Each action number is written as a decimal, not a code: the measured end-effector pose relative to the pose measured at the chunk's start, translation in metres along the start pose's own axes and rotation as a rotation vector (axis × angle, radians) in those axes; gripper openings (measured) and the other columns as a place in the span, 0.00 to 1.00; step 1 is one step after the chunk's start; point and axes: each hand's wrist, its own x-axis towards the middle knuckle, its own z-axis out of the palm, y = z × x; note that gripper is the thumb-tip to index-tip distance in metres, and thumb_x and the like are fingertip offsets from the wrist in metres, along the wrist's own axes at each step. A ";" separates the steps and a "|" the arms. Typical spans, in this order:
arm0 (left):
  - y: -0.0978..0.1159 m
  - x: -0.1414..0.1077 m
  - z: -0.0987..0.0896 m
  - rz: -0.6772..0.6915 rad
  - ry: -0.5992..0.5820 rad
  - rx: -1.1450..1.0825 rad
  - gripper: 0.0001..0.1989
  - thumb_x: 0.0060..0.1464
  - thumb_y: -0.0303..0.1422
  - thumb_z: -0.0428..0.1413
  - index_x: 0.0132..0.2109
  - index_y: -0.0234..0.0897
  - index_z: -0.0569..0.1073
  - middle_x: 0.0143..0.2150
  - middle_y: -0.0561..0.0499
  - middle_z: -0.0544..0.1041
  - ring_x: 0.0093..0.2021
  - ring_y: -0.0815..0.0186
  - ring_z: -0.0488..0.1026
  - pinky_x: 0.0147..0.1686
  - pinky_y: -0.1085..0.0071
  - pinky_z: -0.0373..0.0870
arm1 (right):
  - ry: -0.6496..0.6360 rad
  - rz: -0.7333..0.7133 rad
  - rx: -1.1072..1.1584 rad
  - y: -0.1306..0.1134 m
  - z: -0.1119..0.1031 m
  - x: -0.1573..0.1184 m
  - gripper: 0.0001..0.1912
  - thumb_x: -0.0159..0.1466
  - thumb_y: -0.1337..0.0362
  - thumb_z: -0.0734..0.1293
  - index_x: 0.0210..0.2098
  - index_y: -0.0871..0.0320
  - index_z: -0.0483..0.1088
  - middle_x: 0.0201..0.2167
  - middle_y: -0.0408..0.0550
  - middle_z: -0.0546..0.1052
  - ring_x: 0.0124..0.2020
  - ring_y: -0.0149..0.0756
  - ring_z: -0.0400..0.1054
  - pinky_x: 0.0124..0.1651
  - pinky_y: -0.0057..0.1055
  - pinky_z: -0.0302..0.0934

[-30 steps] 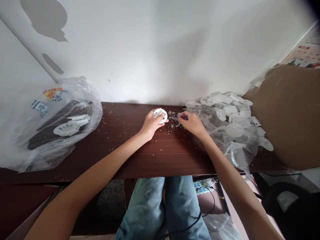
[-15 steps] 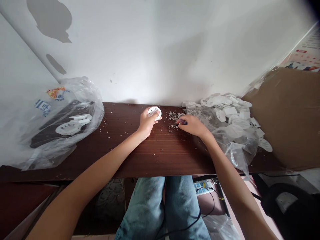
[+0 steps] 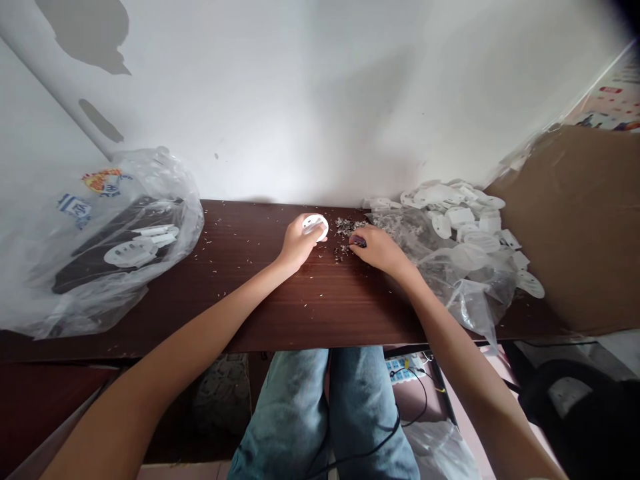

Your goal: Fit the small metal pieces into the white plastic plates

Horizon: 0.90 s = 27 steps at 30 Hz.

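Left hand point(image 3: 299, 243) clamps a white round plastic disc point(image 3: 315, 227), fingers wrapped over its edge, held just above the tabletop. Right hand point(image 3: 379, 250) is pinched shut on a small dark object point(image 3: 358, 241), fingertips point(image 3: 352, 243) at or in the debris; can't tell exactly what the object is. Hands are apart, close together, with a small pile of dark and grey flecks point(image 3: 344, 237) between them, touching neither disc nor left hand.

Surface is a dark wood-grain tabletop point(image 3: 310, 320) against a white wall point(image 3: 300, 100), with loose flecks scattered across it. Left end: clear plastic bag point(image 3: 170, 200) holding a black item point(image 3: 95, 257) and a white plastic part point(image 3: 131, 254). Right end: heap of white plastic discs and parts point(image 3: 463, 217) on and around a second clear plastic bag point(image 3: 475, 300), just beside the right hand. Cardboard box point(image 3: 575, 227) stands past that heap. Below the table edge: the person's jeans point(image 3: 280, 413), a power strip point(image 3: 403, 369), a black cable point(image 3: 360, 455).
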 end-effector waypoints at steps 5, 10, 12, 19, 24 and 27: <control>0.000 0.000 0.001 0.019 -0.003 0.007 0.12 0.60 0.33 0.65 0.49 0.36 0.77 0.50 0.42 0.82 0.42 0.60 0.82 0.38 0.67 0.82 | 0.041 0.104 0.192 -0.002 -0.007 0.001 0.03 0.64 0.64 0.69 0.35 0.56 0.76 0.37 0.47 0.81 0.39 0.40 0.72 0.43 0.34 0.61; -0.004 0.002 0.001 0.034 0.001 0.013 0.11 0.60 0.32 0.64 0.49 0.36 0.77 0.48 0.43 0.81 0.39 0.60 0.82 0.38 0.64 0.82 | 0.140 0.215 0.196 -0.001 -0.014 0.002 0.05 0.63 0.60 0.69 0.34 0.56 0.74 0.37 0.49 0.81 0.38 0.41 0.72 0.42 0.35 0.60; -0.005 0.002 0.001 0.057 -0.004 0.001 0.10 0.60 0.31 0.64 0.48 0.36 0.76 0.48 0.43 0.81 0.41 0.60 0.82 0.39 0.63 0.83 | 0.174 0.226 0.109 0.002 -0.015 0.001 0.04 0.63 0.63 0.68 0.33 0.56 0.72 0.36 0.50 0.80 0.37 0.42 0.71 0.41 0.35 0.59; -0.008 0.002 0.001 0.084 -0.030 0.009 0.11 0.60 0.33 0.63 0.48 0.36 0.76 0.50 0.42 0.80 0.45 0.59 0.80 0.42 0.63 0.84 | 0.146 0.140 0.052 0.007 -0.009 0.000 0.06 0.63 0.66 0.68 0.40 0.57 0.74 0.41 0.53 0.81 0.41 0.44 0.72 0.43 0.35 0.60; -0.008 0.000 0.001 0.080 -0.040 0.006 0.11 0.60 0.34 0.64 0.49 0.37 0.77 0.50 0.42 0.80 0.47 0.59 0.80 0.43 0.64 0.82 | 0.084 0.043 0.048 -0.003 -0.006 0.001 0.03 0.64 0.66 0.68 0.35 0.56 0.75 0.38 0.52 0.80 0.40 0.43 0.72 0.44 0.36 0.61; -0.005 0.000 0.001 0.051 -0.032 0.008 0.14 0.59 0.34 0.64 0.51 0.38 0.77 0.53 0.42 0.80 0.46 0.59 0.81 0.44 0.64 0.80 | 0.008 0.043 0.025 -0.008 -0.004 0.000 0.05 0.65 0.65 0.68 0.32 0.56 0.74 0.35 0.50 0.79 0.38 0.42 0.71 0.42 0.35 0.60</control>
